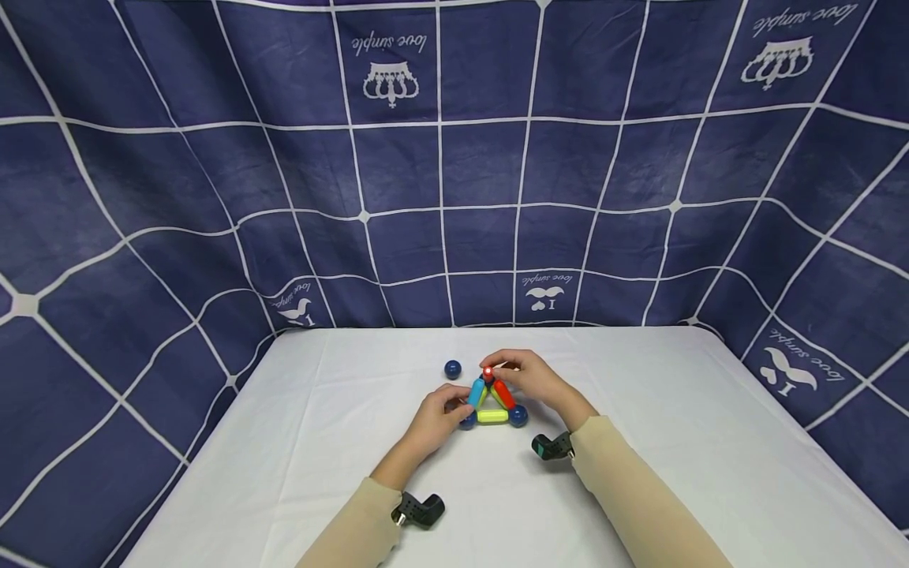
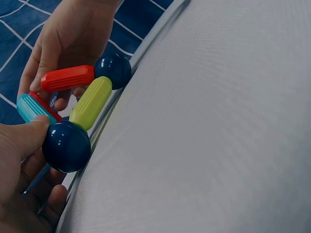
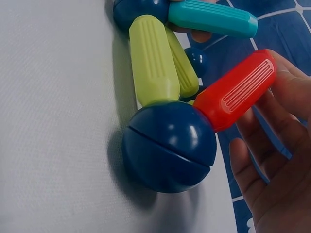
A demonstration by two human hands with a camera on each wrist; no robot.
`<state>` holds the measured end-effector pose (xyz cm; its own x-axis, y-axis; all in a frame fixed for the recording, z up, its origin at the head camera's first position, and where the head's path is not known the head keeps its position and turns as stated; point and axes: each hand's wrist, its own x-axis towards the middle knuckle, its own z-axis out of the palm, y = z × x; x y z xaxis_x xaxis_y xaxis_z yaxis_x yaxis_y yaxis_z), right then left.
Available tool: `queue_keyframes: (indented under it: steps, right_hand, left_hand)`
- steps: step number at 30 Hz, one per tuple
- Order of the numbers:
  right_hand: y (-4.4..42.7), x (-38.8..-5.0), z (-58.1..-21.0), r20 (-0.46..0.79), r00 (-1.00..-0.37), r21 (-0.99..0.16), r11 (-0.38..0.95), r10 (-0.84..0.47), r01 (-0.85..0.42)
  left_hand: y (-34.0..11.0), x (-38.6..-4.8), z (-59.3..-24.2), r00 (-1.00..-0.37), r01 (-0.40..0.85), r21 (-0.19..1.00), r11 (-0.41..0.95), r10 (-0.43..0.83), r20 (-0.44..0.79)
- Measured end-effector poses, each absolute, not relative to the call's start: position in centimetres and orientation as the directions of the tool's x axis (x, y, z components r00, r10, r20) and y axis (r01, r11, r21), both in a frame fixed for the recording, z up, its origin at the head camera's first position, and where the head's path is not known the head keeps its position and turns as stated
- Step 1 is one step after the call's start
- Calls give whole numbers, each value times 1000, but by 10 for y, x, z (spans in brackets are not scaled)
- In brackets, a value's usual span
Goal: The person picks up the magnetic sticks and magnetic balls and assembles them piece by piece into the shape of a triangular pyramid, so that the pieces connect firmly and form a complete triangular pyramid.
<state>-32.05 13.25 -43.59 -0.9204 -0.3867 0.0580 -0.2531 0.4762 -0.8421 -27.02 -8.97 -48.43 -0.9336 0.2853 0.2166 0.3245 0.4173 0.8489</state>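
Note:
A triangle of yellow-green magnetic rods (image 1: pixel 492 416) and dark blue balls (image 1: pixel 518 416) lies on the white cloth. From its left ball (image 2: pixel 66 146) a light blue rod (image 1: pixel 476 392) leans upward, and my left hand (image 1: pixel 435 416) grips it with the thumb on its side. A red rod (image 3: pixel 236 91) slants up from the right ball (image 3: pixel 169 146). At the far corner a second red rod (image 1: pixel 488 371) points up, seen nearly end-on. My right hand (image 1: pixel 531 379) pinches at this rod's top, close to the other red rod's tip. The far ball is mostly hidden.
A loose dark blue ball (image 1: pixel 452 369) rests behind the triangle, to the left. The white-clothed table (image 1: pixel 341 410) meets a navy curtain with white grid lines (image 1: pixel 483 166) at the back and sides. A black wrist camera (image 1: pixel 419 510) sits on each wrist.

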Motion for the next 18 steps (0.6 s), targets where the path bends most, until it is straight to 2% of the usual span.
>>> queue_keyframes:
  steps: [8, 18]
  right_hand:
    - [132, -316, -435, 53, -928, -853, 467, -368, -234]
    - [144, -304, -442, 141, -925, -856, 426, -353, -294]
  left_hand:
    - [-90, -270, -483, -937, 311, 856, 413, 282, 205]
    - [-89, -270, -484, -939, 307, 857, 413, 278, 203]
